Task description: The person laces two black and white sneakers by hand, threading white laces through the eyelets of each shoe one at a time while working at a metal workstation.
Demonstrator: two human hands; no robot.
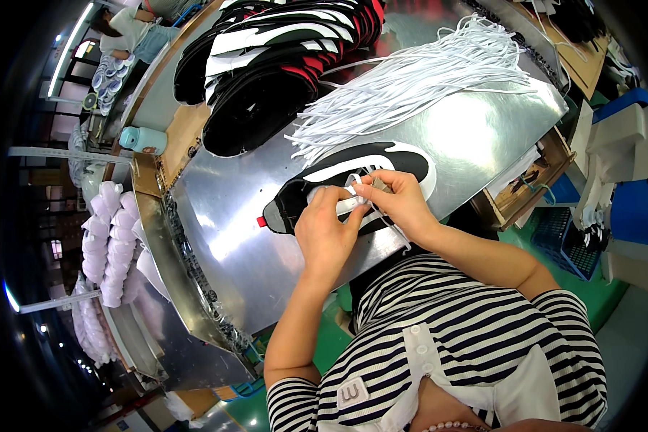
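Observation:
A black and white shoe upper (403, 160) lies on its side on the shiny metal table, with a small red tab at its left end. Over its lacing area, my left hand (327, 225) and my right hand (396, 201) meet with fingertips pinched close together. Between them a white shoelace (353, 181) makes a small loop, and a loose end hangs down toward the table's near edge. Both hands are closed on the lace. My fingers hide the eyelets and part of the upper's middle.
Beyond the upper lies a thick bundle of white laces (417, 83). Stacked black, white and red uppers (266, 86) stand at the far left of the metal table (245, 259). An open wooden drawer (529, 183) juts out at right, near a blue basket (565, 245). A light-blue bottle (142, 140) is at left.

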